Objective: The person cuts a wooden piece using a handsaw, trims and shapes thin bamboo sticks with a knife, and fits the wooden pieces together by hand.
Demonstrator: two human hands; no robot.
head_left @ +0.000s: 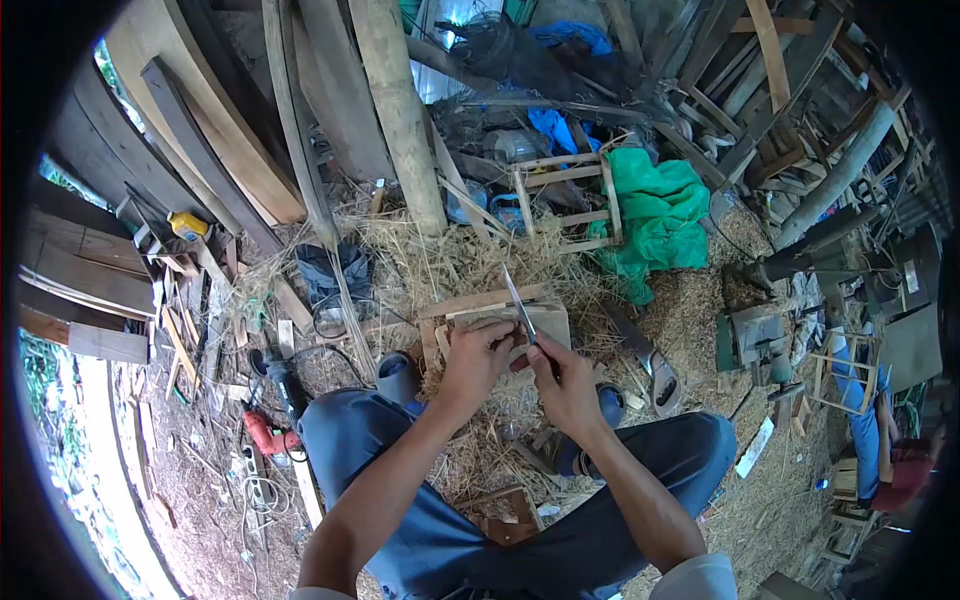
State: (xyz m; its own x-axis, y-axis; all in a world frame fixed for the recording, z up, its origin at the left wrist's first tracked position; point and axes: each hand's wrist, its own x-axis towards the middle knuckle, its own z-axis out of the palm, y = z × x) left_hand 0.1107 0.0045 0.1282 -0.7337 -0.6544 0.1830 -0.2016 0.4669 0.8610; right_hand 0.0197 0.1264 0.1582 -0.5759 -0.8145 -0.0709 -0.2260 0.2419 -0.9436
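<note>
Between my knees, both hands meet over a low wooden block (pixel 552 318) on the straw. My right hand (pixel 572 392) is closed round the handle of a knife (pixel 514 290), its narrow blade pointing up and slightly left, away from me. Just left of the blade, my left hand (pixel 474 362) has its fingers curled in. Whatever it pinches is too small or too covered to make out. A handsaw (pixel 662 382) lies on the ground to the right of my right hand.
Shavings and straw cover the ground. At left lie a red power tool (pixel 268 436) and a dark power tool (pixel 288 388) with cords. Ahead stand a post (pixel 402 120), a wooden frame (pixel 566 182) and a green sheet (pixel 655 215). Another person (pixel 895 470) is at far right.
</note>
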